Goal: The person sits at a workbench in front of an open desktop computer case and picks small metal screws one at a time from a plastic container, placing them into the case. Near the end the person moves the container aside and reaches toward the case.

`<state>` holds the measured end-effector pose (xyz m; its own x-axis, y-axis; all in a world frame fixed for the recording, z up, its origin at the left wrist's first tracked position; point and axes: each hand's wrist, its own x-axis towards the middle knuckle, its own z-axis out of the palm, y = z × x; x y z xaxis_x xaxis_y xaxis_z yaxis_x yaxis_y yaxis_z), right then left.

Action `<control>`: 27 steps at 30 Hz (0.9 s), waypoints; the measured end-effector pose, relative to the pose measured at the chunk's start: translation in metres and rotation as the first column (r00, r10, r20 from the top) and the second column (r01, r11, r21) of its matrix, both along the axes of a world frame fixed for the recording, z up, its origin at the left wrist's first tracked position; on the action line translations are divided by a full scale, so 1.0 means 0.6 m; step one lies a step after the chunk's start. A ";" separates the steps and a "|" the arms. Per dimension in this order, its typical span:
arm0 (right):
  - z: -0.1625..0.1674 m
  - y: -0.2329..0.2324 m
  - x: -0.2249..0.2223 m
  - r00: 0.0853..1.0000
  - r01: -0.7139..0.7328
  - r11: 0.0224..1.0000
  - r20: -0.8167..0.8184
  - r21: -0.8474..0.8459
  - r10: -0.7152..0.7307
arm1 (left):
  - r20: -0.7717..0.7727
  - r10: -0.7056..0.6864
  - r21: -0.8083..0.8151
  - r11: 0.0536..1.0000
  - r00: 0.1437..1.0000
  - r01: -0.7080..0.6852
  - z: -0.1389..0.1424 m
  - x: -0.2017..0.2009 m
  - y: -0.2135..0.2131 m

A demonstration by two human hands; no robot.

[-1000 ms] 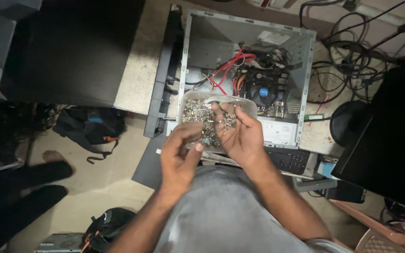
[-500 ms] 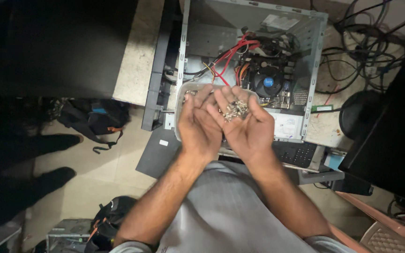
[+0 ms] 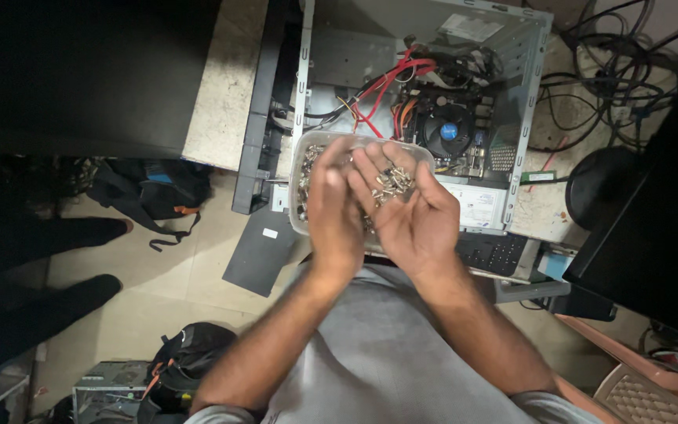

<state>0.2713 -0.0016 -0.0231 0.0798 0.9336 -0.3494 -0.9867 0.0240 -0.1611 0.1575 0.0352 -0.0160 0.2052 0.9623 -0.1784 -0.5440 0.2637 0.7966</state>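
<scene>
My right hand (image 3: 411, 213) is palm up and cupped over a clear plastic tub (image 3: 301, 169), with a small heap of metal screws (image 3: 392, 182) lying in the palm and on the fingers. My left hand (image 3: 334, 210) is pressed edge-on against it, fingers together, its tips over the tub. More screws fill the tub beneath both hands. Behind the tub lies an open computer case (image 3: 425, 102) with a black cooler fan (image 3: 449, 129) and red cables (image 3: 386, 78).
A keyboard (image 3: 496, 253) sits under my right wrist. A black monitor (image 3: 653, 228) stands at the right, tangled cables (image 3: 621, 55) behind it. Black backpacks (image 3: 151, 192) lie on the floor to the left, beside another person's dark legs (image 3: 33, 267). A chair (image 3: 637, 392) shows at the lower right.
My hands have drawn closer together over the tub, and the right palm has turned up with screws gathered in it. The camera view shifted slightly toward the case.
</scene>
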 end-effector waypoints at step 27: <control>-0.026 0.001 0.009 0.997 0.037 0.998 0.071 -0.046 -0.034 | -0.426 -0.021 0.302 0.939 0.904 0.164 0.016 -0.029 0.014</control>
